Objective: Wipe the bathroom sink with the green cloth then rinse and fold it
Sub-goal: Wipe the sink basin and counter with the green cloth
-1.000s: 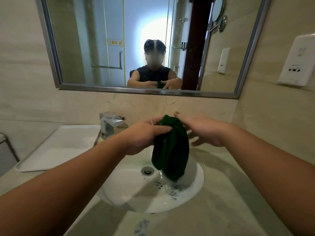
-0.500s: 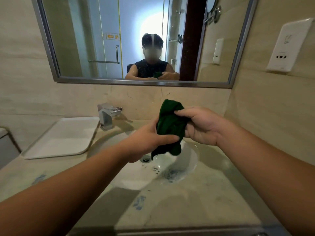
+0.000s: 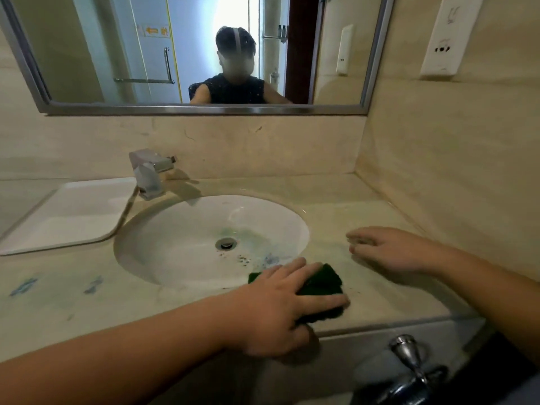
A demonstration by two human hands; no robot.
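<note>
The left hand (image 3: 280,305) lay flat, fingers straight, pressing the bunched green cloth (image 3: 324,283) onto the beige stone countertop (image 3: 380,302) at the near rim of the white sink (image 3: 181,238). Near it, the right hand (image 3: 391,252) was low over the counter, fingers loosely bent (slightly blurred), holding nothing. Beyond the left hand stood a chrome faucet (image 3: 149,171) and a white tray (image 3: 67,217) — a framed mirror (image 3: 117,39) above them.
</note>
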